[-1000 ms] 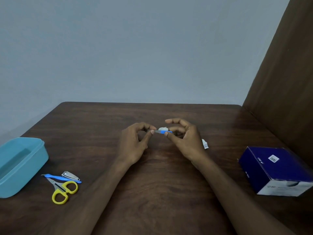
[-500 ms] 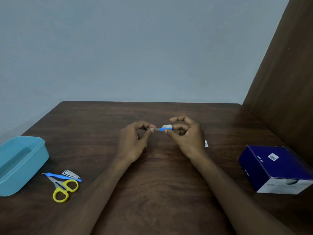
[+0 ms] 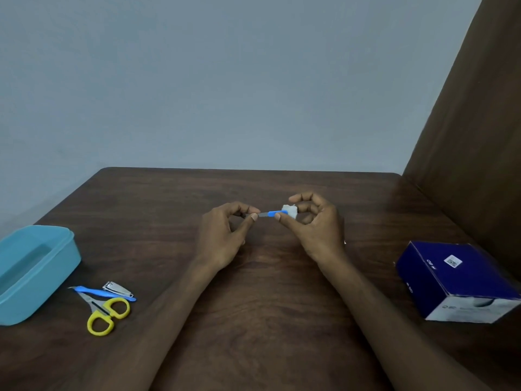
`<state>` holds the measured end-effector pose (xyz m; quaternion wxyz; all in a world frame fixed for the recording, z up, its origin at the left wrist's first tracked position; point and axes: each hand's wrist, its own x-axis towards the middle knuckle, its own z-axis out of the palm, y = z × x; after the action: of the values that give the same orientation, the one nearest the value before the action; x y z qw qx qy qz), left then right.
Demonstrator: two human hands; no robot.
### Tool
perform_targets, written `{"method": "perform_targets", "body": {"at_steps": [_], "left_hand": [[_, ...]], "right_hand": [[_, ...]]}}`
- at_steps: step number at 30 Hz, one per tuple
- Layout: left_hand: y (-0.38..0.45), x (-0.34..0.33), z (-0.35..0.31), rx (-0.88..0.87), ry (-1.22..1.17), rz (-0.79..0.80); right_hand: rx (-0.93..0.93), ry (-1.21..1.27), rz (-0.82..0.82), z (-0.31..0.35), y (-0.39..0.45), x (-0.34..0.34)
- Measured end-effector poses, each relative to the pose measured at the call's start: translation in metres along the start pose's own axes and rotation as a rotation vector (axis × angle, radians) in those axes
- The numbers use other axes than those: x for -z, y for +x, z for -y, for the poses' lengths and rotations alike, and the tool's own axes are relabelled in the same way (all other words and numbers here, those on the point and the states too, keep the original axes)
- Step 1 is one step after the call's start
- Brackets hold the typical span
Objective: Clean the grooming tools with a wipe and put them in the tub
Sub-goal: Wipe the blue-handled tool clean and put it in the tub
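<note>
Head view, nearest first: yellow-handled scissors [image 3: 104,313], a nail clipper [image 3: 117,289] and a blue-handled tool [image 3: 104,292] lie beside the blue tub [image 3: 60,262], uncleaned by our judgement. Mid-table, our left hand [image 3: 222,238] pinches the metal end of a small file [image 3: 270,213]; our right hand [image 3: 317,225] pinches its blue handle through a white wipe [image 3: 289,211]. We judge it light, stiff and slippery when wet; grip the ends.

The scene is being lit dimly and evenly; soft shadows are being cast on the table [image 3: 253,320] under the forearms. Edges at 3 and 9 o'clock are being bowed slightly by the wide-angle lens.
</note>
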<state>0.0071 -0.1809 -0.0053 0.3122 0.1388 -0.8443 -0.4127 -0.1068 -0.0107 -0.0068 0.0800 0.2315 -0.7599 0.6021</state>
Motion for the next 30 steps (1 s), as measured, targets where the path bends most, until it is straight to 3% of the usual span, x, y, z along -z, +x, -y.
{"method": "perform_targets", "body": {"at_steps": [5,14,18,24,30], "left_hand": [[0.0,0.001,-0.001,-0.007,0.017,0.019],[0.004,-0.002,0.006,0.078,-0.007,0.036],[0.004,-0.002,0.006,0.082,-0.033,0.044],[0.004,-0.001,0.005,0.073,-0.048,0.047],[0.003,0.001,0.006,0.033,-0.071,0.077]], "right_hand": [[0.017,0.103,0.207,0.003,-0.002,-0.002],[-0.102,0.195,-0.071,-0.001,0.003,0.001],[-0.066,0.136,-0.16,-0.007,0.006,0.004],[-0.044,0.157,0.055,0.004,-0.004,-0.005],[-0.069,0.16,0.117,-0.001,-0.002,-0.007]]}}
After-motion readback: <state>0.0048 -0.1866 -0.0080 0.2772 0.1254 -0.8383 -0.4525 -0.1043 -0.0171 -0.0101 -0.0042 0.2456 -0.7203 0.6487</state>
